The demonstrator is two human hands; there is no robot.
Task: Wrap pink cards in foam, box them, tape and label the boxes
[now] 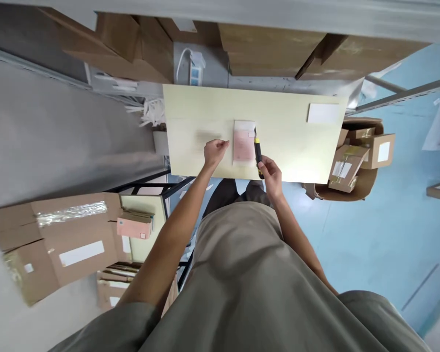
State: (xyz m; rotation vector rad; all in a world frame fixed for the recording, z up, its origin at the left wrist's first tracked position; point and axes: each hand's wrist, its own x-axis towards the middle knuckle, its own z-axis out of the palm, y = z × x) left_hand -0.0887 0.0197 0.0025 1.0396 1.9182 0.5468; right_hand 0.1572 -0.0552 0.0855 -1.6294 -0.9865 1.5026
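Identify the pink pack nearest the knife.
The pink pack on the table, between left hand and right hand; the other is at lower left, away from the knife.

A loose, plain grey-green shirt (256,274) drapes in soft folds across the bottom centre of the frame, its short sleeves (110,327) spreading toward both lower corners. Dark trousers (220,196) show near the middle; left hand (214,152) and right hand (272,176) are bare.

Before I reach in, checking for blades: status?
Right hand: black-yellow utility knife. Left hand: pinched, nothing visible. Rectangular pink-white packet: on cream tabletop, blade by its right edge.
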